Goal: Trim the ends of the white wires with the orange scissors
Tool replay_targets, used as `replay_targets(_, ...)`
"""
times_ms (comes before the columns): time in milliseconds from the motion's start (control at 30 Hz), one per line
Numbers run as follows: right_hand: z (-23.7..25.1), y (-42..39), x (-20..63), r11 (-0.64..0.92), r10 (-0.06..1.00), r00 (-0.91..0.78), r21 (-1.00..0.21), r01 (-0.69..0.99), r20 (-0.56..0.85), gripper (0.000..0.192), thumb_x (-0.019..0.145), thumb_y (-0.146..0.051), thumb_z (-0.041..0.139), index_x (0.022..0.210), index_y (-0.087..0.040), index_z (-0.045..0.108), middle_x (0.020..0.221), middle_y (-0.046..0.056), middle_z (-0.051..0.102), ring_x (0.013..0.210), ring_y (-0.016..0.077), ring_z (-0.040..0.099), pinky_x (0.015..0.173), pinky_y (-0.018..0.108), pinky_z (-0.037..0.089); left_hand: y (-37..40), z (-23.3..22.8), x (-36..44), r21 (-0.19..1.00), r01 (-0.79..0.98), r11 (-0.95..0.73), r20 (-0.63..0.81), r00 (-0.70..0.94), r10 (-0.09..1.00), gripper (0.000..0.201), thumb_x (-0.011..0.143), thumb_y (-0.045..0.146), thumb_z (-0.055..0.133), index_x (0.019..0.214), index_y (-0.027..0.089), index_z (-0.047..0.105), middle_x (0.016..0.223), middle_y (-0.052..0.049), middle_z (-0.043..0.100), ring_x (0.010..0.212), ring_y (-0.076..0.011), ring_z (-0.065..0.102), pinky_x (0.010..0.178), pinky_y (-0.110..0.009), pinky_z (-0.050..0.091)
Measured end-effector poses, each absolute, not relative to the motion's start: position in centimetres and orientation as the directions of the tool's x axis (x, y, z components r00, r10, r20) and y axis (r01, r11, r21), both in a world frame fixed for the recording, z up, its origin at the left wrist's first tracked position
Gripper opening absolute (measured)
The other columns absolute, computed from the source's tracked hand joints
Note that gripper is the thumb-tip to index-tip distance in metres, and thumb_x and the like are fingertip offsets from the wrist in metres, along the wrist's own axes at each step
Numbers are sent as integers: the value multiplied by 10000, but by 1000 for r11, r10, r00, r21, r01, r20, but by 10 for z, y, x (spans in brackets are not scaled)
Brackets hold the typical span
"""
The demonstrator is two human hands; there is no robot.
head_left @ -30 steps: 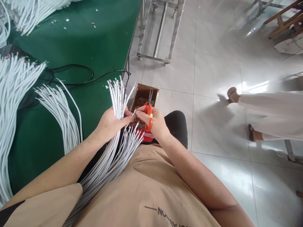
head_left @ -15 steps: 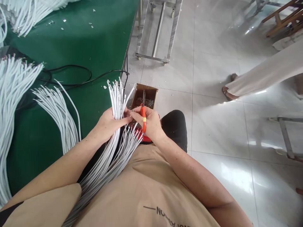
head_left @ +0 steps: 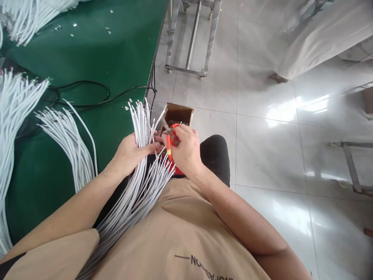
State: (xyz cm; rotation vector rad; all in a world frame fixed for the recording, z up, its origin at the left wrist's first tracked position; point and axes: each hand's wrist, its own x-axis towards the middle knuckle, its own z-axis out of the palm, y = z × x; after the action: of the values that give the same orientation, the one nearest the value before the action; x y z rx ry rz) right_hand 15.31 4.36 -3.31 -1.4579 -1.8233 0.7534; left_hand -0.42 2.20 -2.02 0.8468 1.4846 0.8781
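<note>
Just below the centre of the view, the left hand [head_left: 129,152] has its grip closed around a thick bundle of thin white cables [head_left: 136,171], whose long axis runs from about 7 o'clock, beside the tan shirt [head_left: 180,237], up to 12 o'clock, where the cut ends fan out and point away from the body. That forearm comes in from 8 o'clock, with the thumb laid across the front of the bundle and the fingers wrapped behind it. At 3 o'clock of the left hand, touching its fingertips, the right hand [head_left: 184,152] has its grip curled shut on orange-handled scissors [head_left: 169,137], whose metal tips point toward 11 o'clock at the cable ends; the forearm comes in from 5 o'clock. Beyond the hands, at 12 o'clock, an open brown cardboard box [head_left: 178,112] stands on the pale tiled floor [head_left: 262,155]. At 9 o'clock the green bench [head_left: 87,50] carries more white cable bundles [head_left: 65,134] and a black cord [head_left: 96,93].
</note>
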Motion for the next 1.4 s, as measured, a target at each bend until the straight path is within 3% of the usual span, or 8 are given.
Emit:
replay_targets(67,-31,42,150,172,975,-213,-792,586,55,256,801,-274,547,571,-169,506,659,5,520,640,118,457,722,292,391,21,-22,-5,901,74,427,-422,-79,903,464,564,352,827,959,165,673,889,-46,714,805,-214,655,795,-359,505)
replay_targets(267,-32,44,157,-297,879,-279,-901,315,-387,267,758,-419,589,758,-164,669,609,-25,531,555,90,424,573,238,366,21,-26,-9,900,187,394,-378,-118,918,415,606,376,798,963,189,699,906,-29,700,844,-193,631,843,-325,462)
replay_targets(433,-44,40,155,-318,855,-336,-911,263,-395,184,713,-330,602,725,-159,668,612,-18,555,583,99,467,582,233,385,21,-20,-4,894,130,428,-414,-124,902,384,668,370,744,1006,194,698,843,-8,675,621,-117,544,605,-245,417)
replay_targets(567,-51,31,146,-328,849,-351,-915,236,-395,168,716,-299,578,704,-157,666,590,-20,541,576,98,467,580,230,393,22,-16,-1,897,79,436,-411,-221,885,385,651,396,751,970,186,703,808,-10,672,626,-123,549,618,-251,420)
replay_targets(767,-33,36,153,-282,959,-9,-954,102,-284,241,774,-399,576,829,-188,678,631,-23,552,556,90,445,540,225,368,23,-17,-4,896,133,424,-397,-185,899,356,593,378,798,855,187,649,749,8,653,600,-125,537,601,-260,417)
replay_targets(1067,-18,60,157,-376,843,-438,-924,-65,-312,217,733,-374,657,745,-158,673,612,-24,553,584,88,471,585,236,386,22,-18,-5,915,120,385,-382,-43,923,339,629,353,784,864,193,600,660,38,591,555,-116,497,595,-266,390)
replay_targets(1267,-31,52,154,-481,797,-504,-855,-197,-332,253,698,-407,701,718,-161,646,653,-16,553,638,93,474,636,236,399,23,-17,-4,890,-32,455,-456,-57,888,374,604,349,800,871,177,603,791,8,633,626,-115,547,623,-266,427)
replay_targets(1400,-30,49,155,-424,857,-382,-895,-138,-347,295,740,-466,647,768,-173,631,657,-19,529,615,93,451,610,237,378,23,-17,-5,885,-65,462,-465,-52,884,423,576,292,815,912,170,590,891,-11,661,590,-84,510,585,-253,410)
